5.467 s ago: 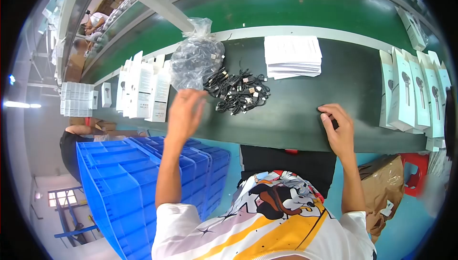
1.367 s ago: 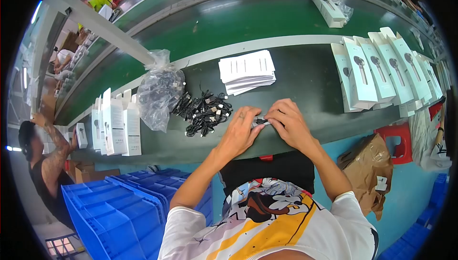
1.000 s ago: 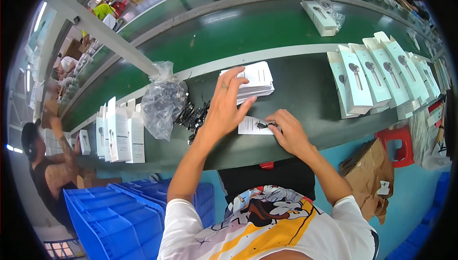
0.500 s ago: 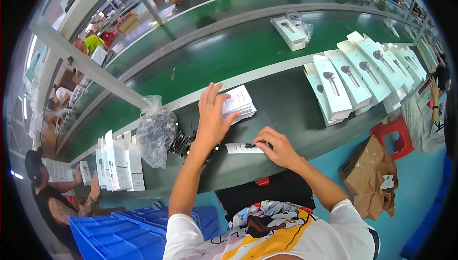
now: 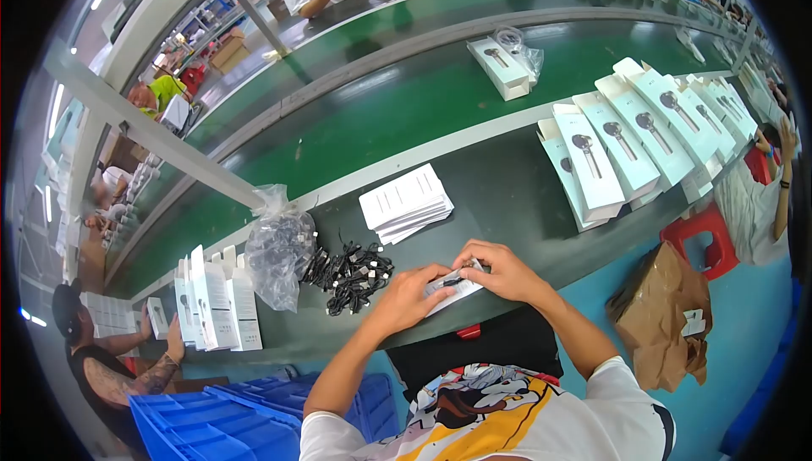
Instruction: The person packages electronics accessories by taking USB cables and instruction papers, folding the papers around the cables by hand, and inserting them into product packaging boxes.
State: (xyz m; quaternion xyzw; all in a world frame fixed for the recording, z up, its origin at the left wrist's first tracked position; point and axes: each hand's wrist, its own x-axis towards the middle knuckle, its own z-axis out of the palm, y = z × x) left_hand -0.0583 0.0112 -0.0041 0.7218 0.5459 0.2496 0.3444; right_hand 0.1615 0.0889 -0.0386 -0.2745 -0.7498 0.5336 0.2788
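Near the front edge of the dark table [image 5: 507,216], a white printed sheet [image 5: 461,290] with a small black cable [image 5: 452,280] on it lies between my hands. My left hand [image 5: 410,296] is closed on the sheet's left side. My right hand [image 5: 499,271] pinches its upper right part, fingers bent over it. Behind them is a stack of white printed sheets [image 5: 406,203]. Left of the stack sits a pile of black cables [image 5: 351,275], beside a clear plastic bag [image 5: 279,258] of more cables.
Open white boxes stand at the right [image 5: 592,165] and left [image 5: 216,304]. One box [image 5: 503,68] lies on the green conveyor [image 5: 355,123]. Blue crates [image 5: 220,419], a red stool [image 5: 706,237] and brown paper [image 5: 660,317] are below. Co-workers sit at left, right and across.
My left hand has left the paper stack and come down to the sheet beside my right hand. The sheet is now tilted and gripped by both hands. The cable pile is uncovered.
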